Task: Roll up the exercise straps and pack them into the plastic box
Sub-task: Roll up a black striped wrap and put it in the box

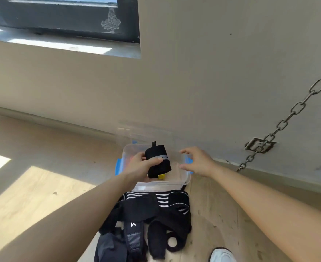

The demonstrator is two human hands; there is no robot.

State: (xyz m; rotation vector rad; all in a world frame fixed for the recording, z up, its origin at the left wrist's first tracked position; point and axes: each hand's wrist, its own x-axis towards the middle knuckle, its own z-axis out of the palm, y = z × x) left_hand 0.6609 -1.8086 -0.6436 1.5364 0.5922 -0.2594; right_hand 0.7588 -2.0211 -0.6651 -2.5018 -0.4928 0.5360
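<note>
Cut off at the bottom edge: strap pile and white shoe; inside the plastic box, a yellow item mostly hidden behind the rolled strap.

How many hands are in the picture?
2. The left hand holds a rolled black strap over the plastic box; the right hand hovers open beside it.

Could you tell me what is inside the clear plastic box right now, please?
Inside the plastic box a yellow item and something orange-red show. The rolled strap, held above by the left hand, covers the rest of the middle.
</note>
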